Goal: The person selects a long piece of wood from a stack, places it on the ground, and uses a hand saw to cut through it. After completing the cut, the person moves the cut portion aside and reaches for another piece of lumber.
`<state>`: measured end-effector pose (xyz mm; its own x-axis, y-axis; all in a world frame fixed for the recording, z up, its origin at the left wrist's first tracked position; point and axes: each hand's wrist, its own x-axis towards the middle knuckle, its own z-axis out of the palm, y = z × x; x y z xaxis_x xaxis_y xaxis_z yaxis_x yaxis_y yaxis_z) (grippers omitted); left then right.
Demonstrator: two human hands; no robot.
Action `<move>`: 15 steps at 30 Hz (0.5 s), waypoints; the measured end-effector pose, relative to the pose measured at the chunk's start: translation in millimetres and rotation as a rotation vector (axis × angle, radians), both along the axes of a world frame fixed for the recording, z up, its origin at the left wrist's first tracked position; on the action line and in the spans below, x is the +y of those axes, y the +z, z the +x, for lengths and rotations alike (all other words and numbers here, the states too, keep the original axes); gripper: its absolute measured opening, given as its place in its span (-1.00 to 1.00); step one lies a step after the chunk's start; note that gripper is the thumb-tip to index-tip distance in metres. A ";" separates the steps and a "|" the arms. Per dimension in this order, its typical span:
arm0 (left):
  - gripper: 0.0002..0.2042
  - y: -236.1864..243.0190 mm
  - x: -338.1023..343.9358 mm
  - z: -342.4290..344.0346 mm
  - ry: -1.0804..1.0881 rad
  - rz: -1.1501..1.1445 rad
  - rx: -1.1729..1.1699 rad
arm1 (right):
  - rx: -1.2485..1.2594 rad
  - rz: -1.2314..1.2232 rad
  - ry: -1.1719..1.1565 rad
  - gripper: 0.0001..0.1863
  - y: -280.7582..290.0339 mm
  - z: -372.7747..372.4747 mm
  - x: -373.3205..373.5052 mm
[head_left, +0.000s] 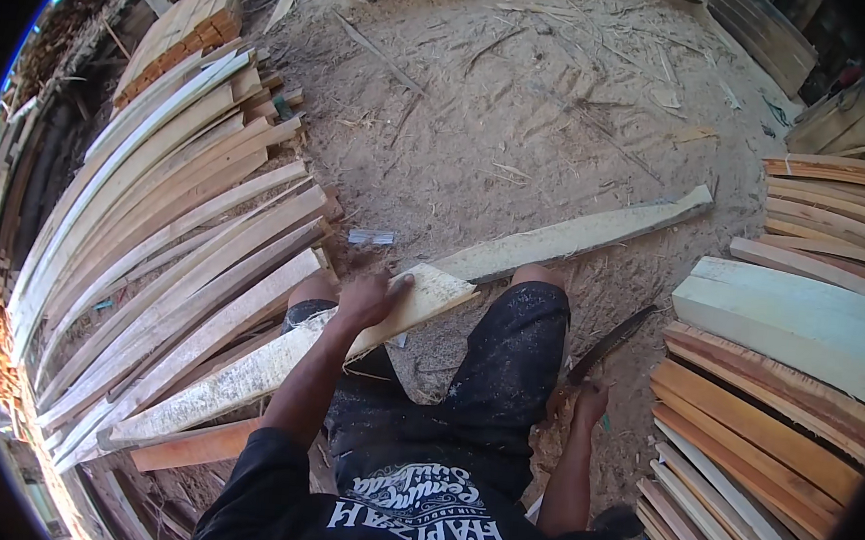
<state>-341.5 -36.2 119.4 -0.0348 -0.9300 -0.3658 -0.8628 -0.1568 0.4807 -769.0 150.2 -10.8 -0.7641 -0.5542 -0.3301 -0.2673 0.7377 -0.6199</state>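
My left hand (370,299) grips a pale, rough-surfaced plank (235,369) that lies diagonally from lower left up across my thighs. Its fingers wrap over the plank near its broad right end. My right hand (585,406) holds a long dark blade (610,345) low beside my right thigh, with the blade angled up and to the right. Another long pale board (586,228) lies on the ground just beyond my knees, pointing to the upper right, its near end behind the plank in my left hand.
Stacked boards (178,182) line the left, with a neater bundle (184,27) behind them. More stacked planks (763,414) and a wide pale timber (780,314) are at the right. Sawdust and wood scraps cover the dirt ground (524,106). Wooden panels (755,32) stand at the back right.
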 end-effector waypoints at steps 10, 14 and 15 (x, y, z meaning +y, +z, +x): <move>-0.49 64.8 -32.8 56.8 -0.075 -0.333 -0.154 | 0.242 0.227 0.452 -0.38 -124.8 23.9 79.7; -0.57 34.8 -5.8 39.3 -0.050 -0.543 -0.135 | 0.179 0.246 0.624 -0.37 -121.7 5.6 62.6; -0.58 23.0 6.9 31.7 -0.081 -0.588 -0.118 | 0.149 0.291 0.458 -0.36 -111.0 2.7 55.5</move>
